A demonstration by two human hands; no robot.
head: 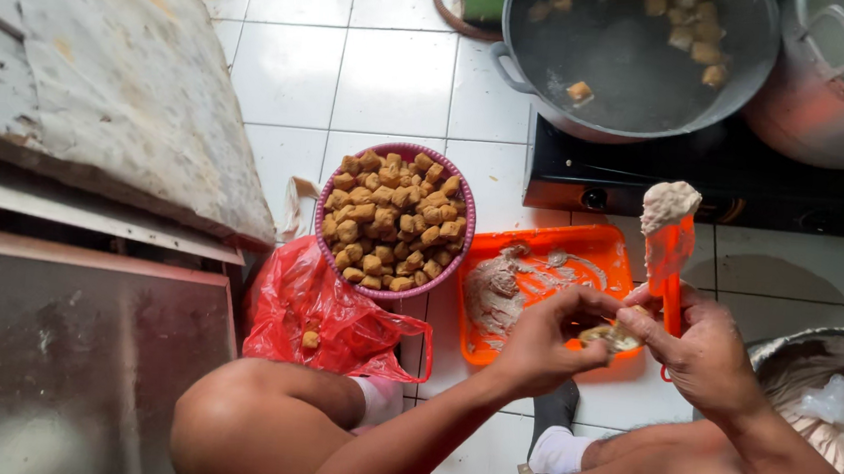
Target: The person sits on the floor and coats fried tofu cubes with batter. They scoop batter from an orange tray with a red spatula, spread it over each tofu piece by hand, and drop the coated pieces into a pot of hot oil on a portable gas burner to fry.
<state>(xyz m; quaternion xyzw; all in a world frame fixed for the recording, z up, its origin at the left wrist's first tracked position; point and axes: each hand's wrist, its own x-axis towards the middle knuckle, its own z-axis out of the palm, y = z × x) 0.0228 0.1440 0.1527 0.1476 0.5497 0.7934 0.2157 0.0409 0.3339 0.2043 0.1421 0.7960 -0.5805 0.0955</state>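
While mid-stuffing: left hand (pixel 544 342) pinching tofu piece (pixel 607 336), right hand (pixel 704 350) gripping paste-loaded orange spatula (pixel 669 261); next, paste pressed in carefully.

A red plastic bag (pixel 321 314) lies on the white floor tiles, down low and a bit left of the middle. It is soft, shiny and all crumpled up. It sits just under the pink bowl (pixel 323 221), and its top touches the bowl's rim. One small brown cube lies on the bag. At the far right edge, a thin see-through plastic bag (pixel 826 399) lines a big grey tub (pixel 785 341). That bag looks wrinkly and pale, with whitish paste inside it. There are no labels, signs or screens to see.
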